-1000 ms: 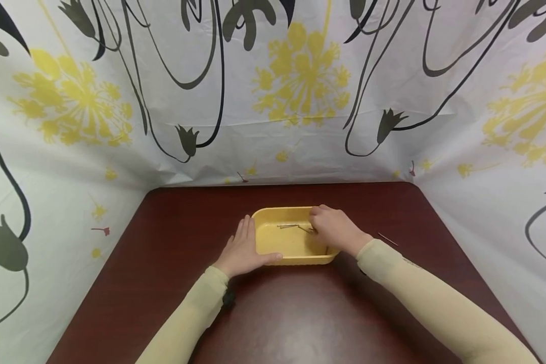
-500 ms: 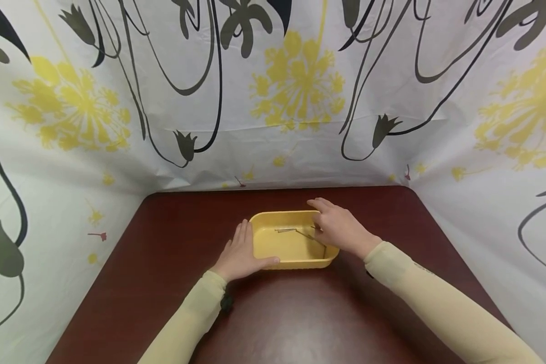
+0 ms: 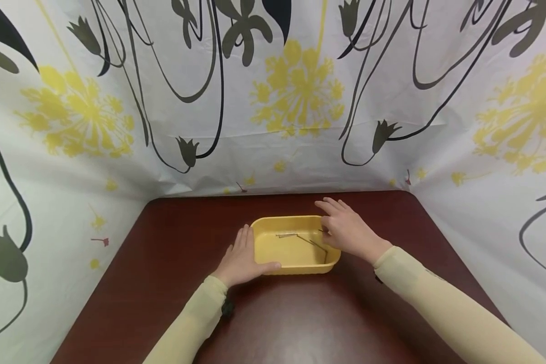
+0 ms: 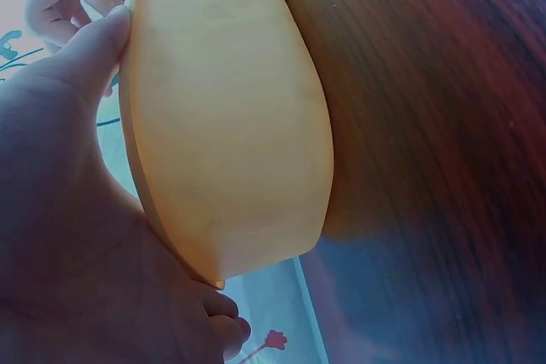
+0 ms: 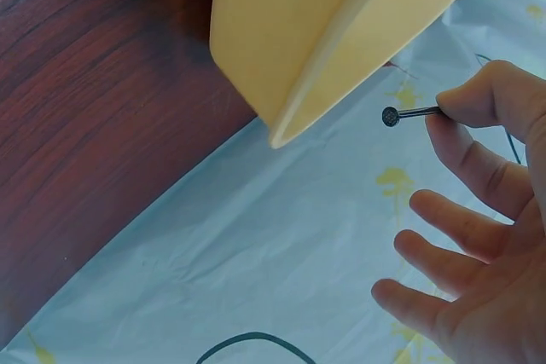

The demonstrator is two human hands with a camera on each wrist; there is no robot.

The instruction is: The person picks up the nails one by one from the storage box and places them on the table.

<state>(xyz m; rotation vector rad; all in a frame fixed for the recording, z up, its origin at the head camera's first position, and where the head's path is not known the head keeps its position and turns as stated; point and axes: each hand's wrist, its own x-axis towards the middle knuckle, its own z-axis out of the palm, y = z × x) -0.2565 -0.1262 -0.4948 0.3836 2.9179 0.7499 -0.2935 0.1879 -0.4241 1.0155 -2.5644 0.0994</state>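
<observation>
A yellow plastic tray [image 3: 282, 254] lies on the dark table, with several thin nails [image 3: 313, 243] inside along its far and right parts. My left hand [image 3: 240, 259] rests against the tray's left end, fingers straight, thumb [image 4: 109, 36] along the front rim. Over the tray's right end, my right hand [image 3: 352, 231] pinches a nail [image 5: 415, 112] between thumb and index finger. In the right wrist view its round head points away from the fingertips, and the other fingers are spread. Most of that nail is hidden by the hand in the head view.
The reddish-brown table [image 3: 273, 313] extends around the tray on all sides. A white cloth [image 3: 236, 116] with yellow and grey plant prints hangs behind it and along both sides.
My right hand has drawn back from inside the tray, moving up and right with its outer fingers spreading. My left hand stays at the tray's left end. The view has tilted slightly.
</observation>
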